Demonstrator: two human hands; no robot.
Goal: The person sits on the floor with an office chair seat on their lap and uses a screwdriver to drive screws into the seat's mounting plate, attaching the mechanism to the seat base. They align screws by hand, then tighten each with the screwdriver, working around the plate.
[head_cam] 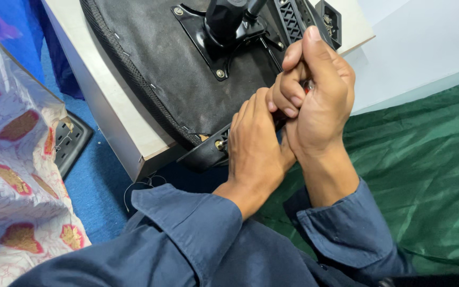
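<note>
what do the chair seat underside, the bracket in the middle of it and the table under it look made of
Seat underside: thin black non-woven fabric, matte, held by small staples along the edge. Bracket: black painted metal by the look, slightly glossy, fixed with bright bolts. Table: probably laminated board, smooth pale top with a square edge. The left hand rests on a black armrest bracket, plastic or coated metal, unclear.

- A green cloth [426,159] is lying spread at the right.
- A blue floor [99,186] is showing below the table edge.
- A white, red-patterned cloth [17,175] is draping at the left — beside 1 dark power strip [70,141].
</note>
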